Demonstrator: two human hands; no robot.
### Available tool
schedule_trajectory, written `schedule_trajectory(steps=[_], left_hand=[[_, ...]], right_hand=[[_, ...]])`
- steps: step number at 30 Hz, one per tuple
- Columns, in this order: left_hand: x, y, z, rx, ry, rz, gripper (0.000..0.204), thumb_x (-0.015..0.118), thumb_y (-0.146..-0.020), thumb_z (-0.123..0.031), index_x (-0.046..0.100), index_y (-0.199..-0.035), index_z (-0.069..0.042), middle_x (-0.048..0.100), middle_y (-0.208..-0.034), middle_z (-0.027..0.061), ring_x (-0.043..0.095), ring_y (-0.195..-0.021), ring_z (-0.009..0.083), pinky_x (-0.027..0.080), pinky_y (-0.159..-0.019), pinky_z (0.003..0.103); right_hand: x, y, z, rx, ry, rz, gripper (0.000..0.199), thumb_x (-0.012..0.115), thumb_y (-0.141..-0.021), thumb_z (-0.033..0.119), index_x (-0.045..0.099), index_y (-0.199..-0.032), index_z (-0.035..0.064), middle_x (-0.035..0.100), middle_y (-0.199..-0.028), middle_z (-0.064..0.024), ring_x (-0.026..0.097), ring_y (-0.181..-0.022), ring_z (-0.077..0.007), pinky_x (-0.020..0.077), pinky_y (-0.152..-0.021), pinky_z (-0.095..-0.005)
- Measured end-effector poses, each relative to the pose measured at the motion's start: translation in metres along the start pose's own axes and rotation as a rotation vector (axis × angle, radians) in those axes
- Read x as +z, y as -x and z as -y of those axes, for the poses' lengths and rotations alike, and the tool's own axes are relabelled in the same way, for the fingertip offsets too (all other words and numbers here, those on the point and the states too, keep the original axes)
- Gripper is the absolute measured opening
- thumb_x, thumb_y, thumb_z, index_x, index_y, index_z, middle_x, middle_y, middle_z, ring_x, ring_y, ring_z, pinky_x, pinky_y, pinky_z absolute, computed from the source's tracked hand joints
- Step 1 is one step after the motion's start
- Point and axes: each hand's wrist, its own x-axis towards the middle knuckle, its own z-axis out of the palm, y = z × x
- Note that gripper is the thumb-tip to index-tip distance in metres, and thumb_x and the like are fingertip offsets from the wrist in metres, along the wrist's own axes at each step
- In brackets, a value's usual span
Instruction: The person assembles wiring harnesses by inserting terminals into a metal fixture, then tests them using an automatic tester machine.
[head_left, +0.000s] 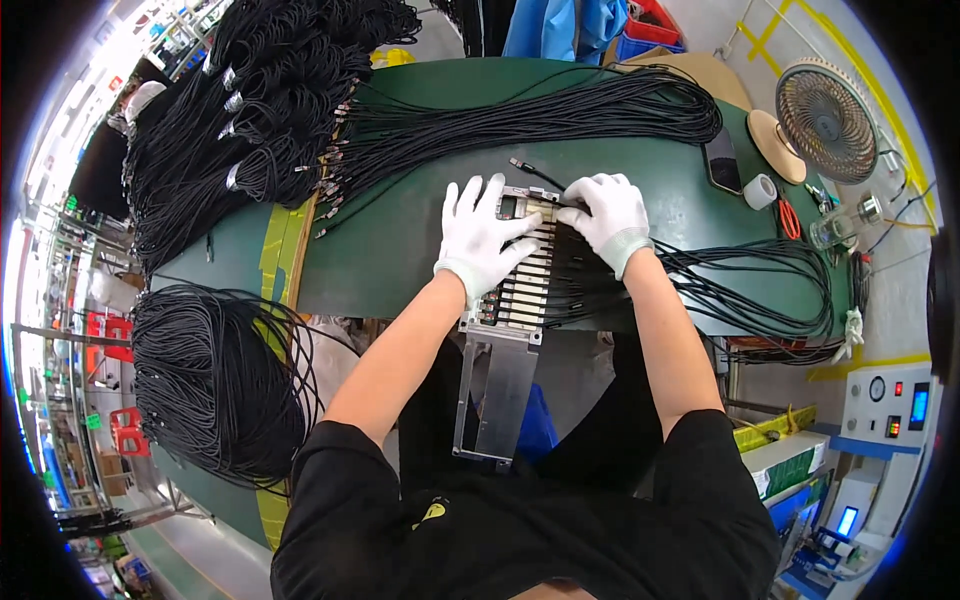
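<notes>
A long metal fixture (pixel 500 385) reaches over the table's near edge, its far half lined with a row of pale slots. Several black cables lead from the row's right side. My left hand (pixel 478 240), in a white glove, rests over the row's left side with fingers spread, thumb and forefinger reaching across the slots. At the far right corner, my gloved right hand (pixel 608 215) is curled with fingertips pinched around a black cable (pixel 541 178). That cable's metal-tipped plug lies just beyond the fixture. The fingertips partly hide the grip.
Long black cables (pixel 540 120) stretch across the back of the green table (pixel 400 225). Large cable bundles (pixel 270 90) are heaped at left, with another coil (pixel 215 380) nearer. At right are looped cables (pixel 780 275), a phone (pixel 722 160), a tape roll (pixel 760 191) and a fan (pixel 826 120).
</notes>
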Motion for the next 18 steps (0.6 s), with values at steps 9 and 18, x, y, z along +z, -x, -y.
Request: schedule_trajectory(steps=[9, 18], left_hand=[[0.015, 0.004, 0.009, -0.204, 0.405, -0.455, 0.025, 0.07, -0.085, -0.029, 0.07, -0.103, -0.012, 0.058, -0.133, 0.014, 0.044, -0.131, 0.0351, 0.023, -0.116, 0.054], [0.003, 0.006, 0.012, -0.309, 0.569, -0.49, 0.019, 0.073, -0.08, -0.016, 0.069, -0.094, -0.004, 0.068, -0.11, 0.0093, 0.057, -0.111, 0.0342, 0.042, -0.101, 0.047]], right_hand=[[-0.005, -0.003, -0.008, -0.083, -0.135, 0.037, 0.009, 0.075, -0.078, 0.023, 0.07, -0.083, 0.0175, 0.066, -0.087, -0.0025, 0.061, -0.093, -0.0277, 0.0492, -0.082, -0.0396], [-0.006, -0.003, 0.01, -0.138, -0.326, 0.103, 0.016, 0.077, -0.078, 0.024, 0.069, -0.089, 0.0151, 0.071, -0.08, -0.0054, 0.065, -0.081, -0.0299, 0.0513, -0.077, -0.0414]])
